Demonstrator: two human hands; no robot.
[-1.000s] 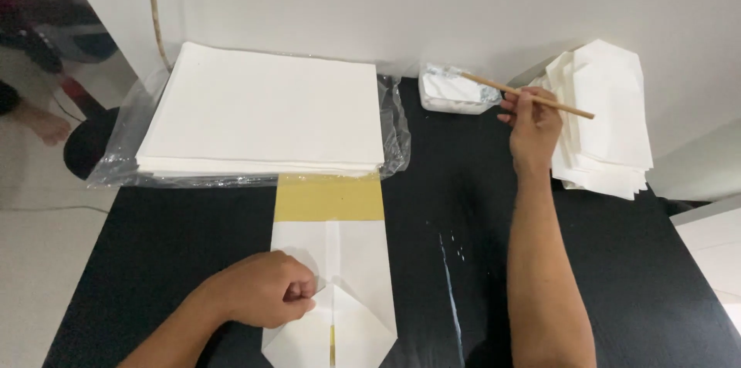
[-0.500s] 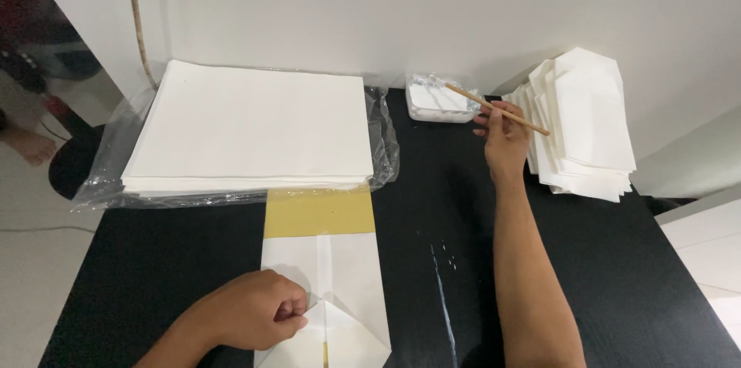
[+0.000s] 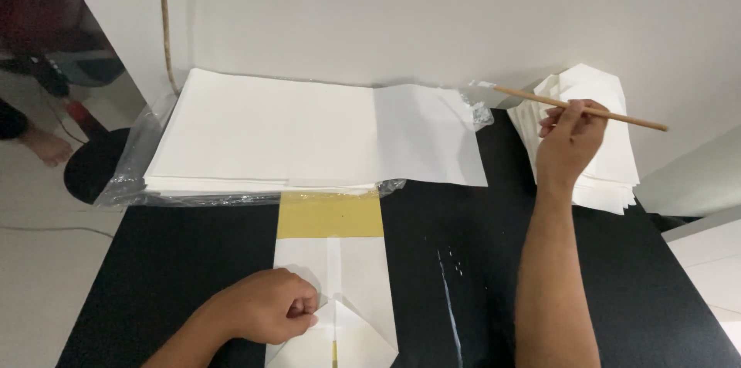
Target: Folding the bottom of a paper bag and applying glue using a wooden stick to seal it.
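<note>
Head camera, looking down on a black table point(image 3: 617, 283): I see the left hand point(image 3: 266, 308) curled into a loose fist, pressing down on a partly folded white paper piece point(image 3: 340, 291) near the table's front edge. Whether its fingers pinch anything beneath, I cannot tell. The paper's lower flaps already meet in a point, and a yellow band point(image 3: 330, 215) lies exposed at its far end, just in front of a tall stack of white sheets point(image 3: 262, 132) resting on clear plastic wrap point(image 3: 127, 175).

The right hand point(image 3: 570, 140) is raised at the far right, fingers closed around a thin wooden brush point(image 3: 579, 108) whose pale tip points left above a loose sheet point(image 3: 428, 140) lying against the stack. Behind that hand sits a pile of finished folded pieces point(image 3: 598, 156).

By my reading, the folds are made and the yellow band looks bare and unsealed; white streaks point(image 3: 448, 291) mark the table between the two arms.
</note>
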